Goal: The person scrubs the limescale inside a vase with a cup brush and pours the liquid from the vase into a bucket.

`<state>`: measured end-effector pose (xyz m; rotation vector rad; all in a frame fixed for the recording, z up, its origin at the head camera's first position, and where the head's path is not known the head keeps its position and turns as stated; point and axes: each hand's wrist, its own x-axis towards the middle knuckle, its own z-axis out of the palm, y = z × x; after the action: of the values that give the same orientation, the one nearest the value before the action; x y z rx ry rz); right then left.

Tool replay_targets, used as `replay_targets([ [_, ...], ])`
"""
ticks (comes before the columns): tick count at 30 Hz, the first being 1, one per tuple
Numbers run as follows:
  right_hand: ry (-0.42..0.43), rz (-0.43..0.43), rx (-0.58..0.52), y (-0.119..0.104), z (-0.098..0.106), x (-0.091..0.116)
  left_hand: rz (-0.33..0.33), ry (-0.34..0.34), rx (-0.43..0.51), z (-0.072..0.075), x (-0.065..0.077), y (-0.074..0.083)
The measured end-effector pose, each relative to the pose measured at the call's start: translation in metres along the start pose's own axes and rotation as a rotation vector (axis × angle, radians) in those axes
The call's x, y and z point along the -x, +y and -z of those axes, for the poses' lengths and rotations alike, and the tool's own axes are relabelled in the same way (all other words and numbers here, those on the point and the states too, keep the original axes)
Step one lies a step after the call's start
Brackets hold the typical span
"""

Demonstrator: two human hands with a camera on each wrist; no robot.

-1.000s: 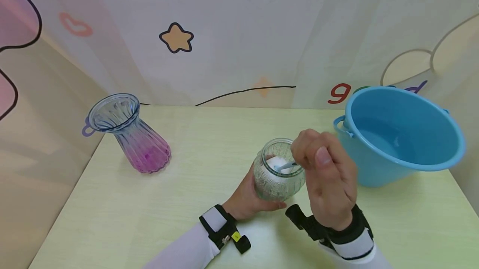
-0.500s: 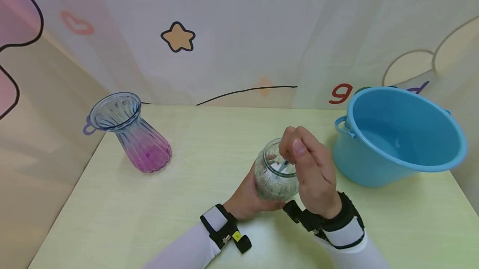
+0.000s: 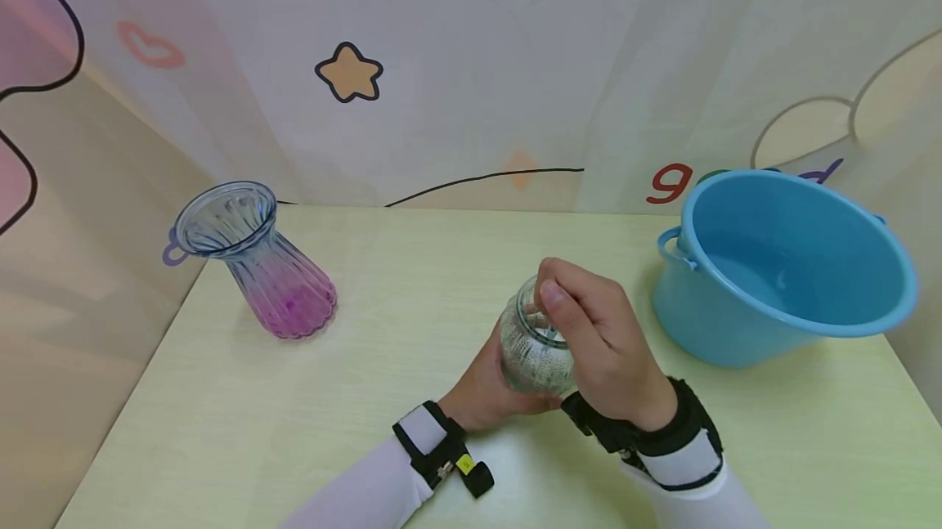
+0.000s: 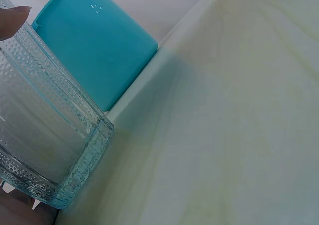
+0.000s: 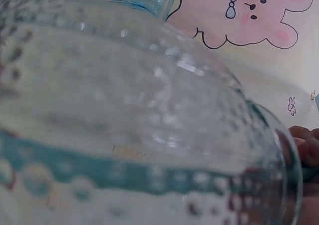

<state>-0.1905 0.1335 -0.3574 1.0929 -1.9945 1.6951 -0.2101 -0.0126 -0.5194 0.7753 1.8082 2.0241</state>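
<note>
A clear textured glass jar (image 3: 536, 361) is tilted near the middle of the table, its mouth facing up. My left hand (image 3: 500, 394) holds it round the side and base; a fingertip (image 4: 12, 23) shows on its wall in the left wrist view. My right hand (image 3: 607, 349) is above the jar's mouth, fingers curled round a slim blue-grey handle (image 3: 551, 333) that reaches down inside. The tool's far end is hidden by my right hand and the rim. In the right wrist view, the jar wall (image 5: 149, 95) fills most of the picture.
A light blue bucket (image 3: 743, 325) stands at the right. On the left is a ribbed blue-to-purple glass vase (image 3: 287, 292) with a small ring (image 3: 172, 255) at its rim. A printed cloth (image 3: 456, 87) hangs behind the pale table (image 3: 383, 292).
My right hand has moved left and slightly down over the jar, covering more of its mouth. The white stuff seen in the jar earlier is now mostly hidden. My left hand keeps still.
</note>
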Motion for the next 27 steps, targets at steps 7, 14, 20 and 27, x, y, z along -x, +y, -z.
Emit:
replay_targets([
  [7,-0.002,0.001,0.052,-0.0011,-0.0012,0.0007,0.044,0.005,-0.012,0.0000,0.0007,0.0006],
  [14,-0.012,-0.019,0.034,-0.0012,-0.0008,0.0005,0.022,0.011,-0.014,0.0001,0.0004,-0.0005],
  [20,0.013,-0.065,-0.055,-0.0046,-0.0006,-0.0003,0.014,0.013,-0.010,-0.0004,0.0002,-0.0011],
  [27,0.087,-0.041,-0.292,-0.0054,0.0017,0.0000,0.049,0.020,-0.015,-0.0008,0.0009,0.0013],
])
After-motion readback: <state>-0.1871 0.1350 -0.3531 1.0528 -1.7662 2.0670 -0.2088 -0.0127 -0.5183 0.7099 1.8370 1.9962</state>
